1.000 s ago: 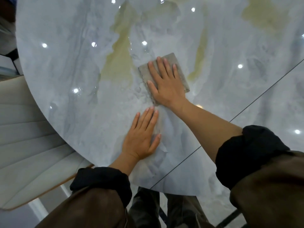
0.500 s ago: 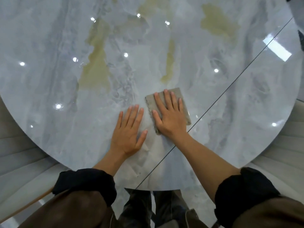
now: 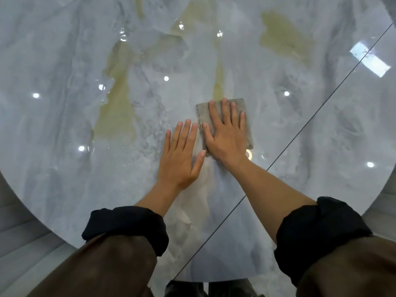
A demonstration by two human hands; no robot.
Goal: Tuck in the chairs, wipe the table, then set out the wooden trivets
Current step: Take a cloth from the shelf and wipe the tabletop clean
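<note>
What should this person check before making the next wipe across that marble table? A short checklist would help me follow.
1. Cloth lies flat under the right hand: ok.
2. Left hand rests flat on the table, beside the cloth: ok.
3. Yellowish patches ahead of the cloth, stain or stone pattern: cannot tell.
4. Chair at the left rim fully tucked in: cannot tell.
5. Wooden trivets within reach: cannot tell, none in view.
</note>
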